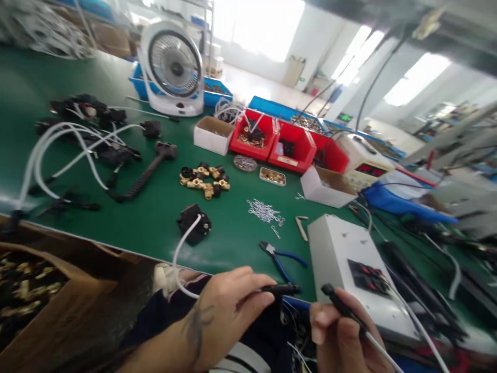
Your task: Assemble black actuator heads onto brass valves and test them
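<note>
My left hand [229, 305] is low in the middle of the view, fingers pinched on a black connector [281, 289] that points right. A white tube [182, 254] loops from that hand up to a black part [194, 224] on the green table [155, 217]. My right hand [341, 334] is closed round a second black connector [339, 302] on a white cable [382, 352]. The two connector tips face each other a short way apart, above my lap at the table's near edge.
Blue-handled pliers [281, 258] lie just beyond my hands, next to a grey control box [341, 254]. Brass fittings [205, 181], loose metal clips [264, 211], red bins [291, 147], white boxes and a fan [173, 67] stand farther back. White tubing [70, 150] lies left; a cardboard box [42, 290] of brass parts sits below.
</note>
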